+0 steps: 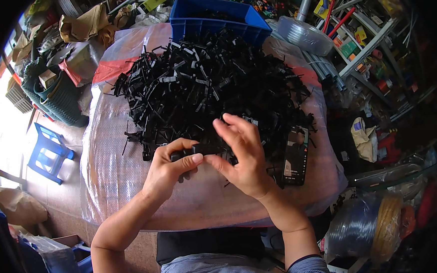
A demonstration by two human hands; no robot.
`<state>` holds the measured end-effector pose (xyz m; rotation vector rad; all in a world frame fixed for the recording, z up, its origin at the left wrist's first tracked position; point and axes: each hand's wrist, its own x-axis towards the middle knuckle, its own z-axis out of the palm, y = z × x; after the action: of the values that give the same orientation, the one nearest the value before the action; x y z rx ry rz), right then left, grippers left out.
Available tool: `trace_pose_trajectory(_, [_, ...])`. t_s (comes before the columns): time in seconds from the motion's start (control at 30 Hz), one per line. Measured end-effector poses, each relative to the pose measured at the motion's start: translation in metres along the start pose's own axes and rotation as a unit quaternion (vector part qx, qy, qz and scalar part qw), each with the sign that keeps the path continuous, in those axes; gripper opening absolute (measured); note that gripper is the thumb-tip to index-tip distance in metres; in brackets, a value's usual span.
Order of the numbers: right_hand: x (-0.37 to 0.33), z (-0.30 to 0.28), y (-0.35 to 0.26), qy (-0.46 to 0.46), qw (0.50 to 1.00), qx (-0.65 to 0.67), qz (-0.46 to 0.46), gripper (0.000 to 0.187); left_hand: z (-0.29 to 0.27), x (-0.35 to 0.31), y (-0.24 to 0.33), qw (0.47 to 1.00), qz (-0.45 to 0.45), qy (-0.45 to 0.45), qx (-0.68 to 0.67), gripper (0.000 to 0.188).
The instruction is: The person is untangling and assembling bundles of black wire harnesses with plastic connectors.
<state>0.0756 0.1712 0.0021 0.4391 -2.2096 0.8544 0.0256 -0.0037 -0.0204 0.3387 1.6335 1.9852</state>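
My left hand (161,170) pinches a small black plastic part (183,152) between thumb and bent fingers, at the near edge of the heap. Its exact kind is hard to make out against the dark pile. Just to the right, my right hand (245,160) has its fingers raised and apart, with the thumb close to the left thumb tip and the part's right end. Nothing shows in its grasp. Behind both hands spreads a big heap of black plastic parts (191,93), many with thin arms sticking out.
A woven plastic sheet (111,148) covers the table. A blue bin (211,26) stands behind the heap, and a phone with a lit screen (296,156) lies at its right. A blue stool (50,153) is on the left floor; coiled clear tubing (305,35) sits back right.
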Motion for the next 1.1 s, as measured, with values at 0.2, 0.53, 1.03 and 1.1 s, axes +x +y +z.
trace_pose_trajectory(0.2, [-0.007,0.002,0.007,0.016,0.919,0.332,0.212,0.028,-0.001,0.002,0.002,0.999,-0.002,-0.031,0.017,0.024])
trace_pose_trajectory(0.53, [-0.01,0.019,0.007,-0.052,0.92,0.348,0.174,0.016,0.003,-0.001,-0.003,0.964,0.232,0.05,0.118,0.021])
trace_pose_trajectory(1.03, [-0.003,0.007,0.003,-0.13,0.989,-0.003,-0.064,0.06,-0.008,0.007,0.012,0.996,-0.023,0.034,-0.081,0.013])
trace_pose_trajectory(1.1, [-0.005,0.009,0.003,-0.124,0.989,-0.026,-0.069,0.058,-0.003,0.008,0.005,0.994,-0.037,0.018,-0.103,0.013])
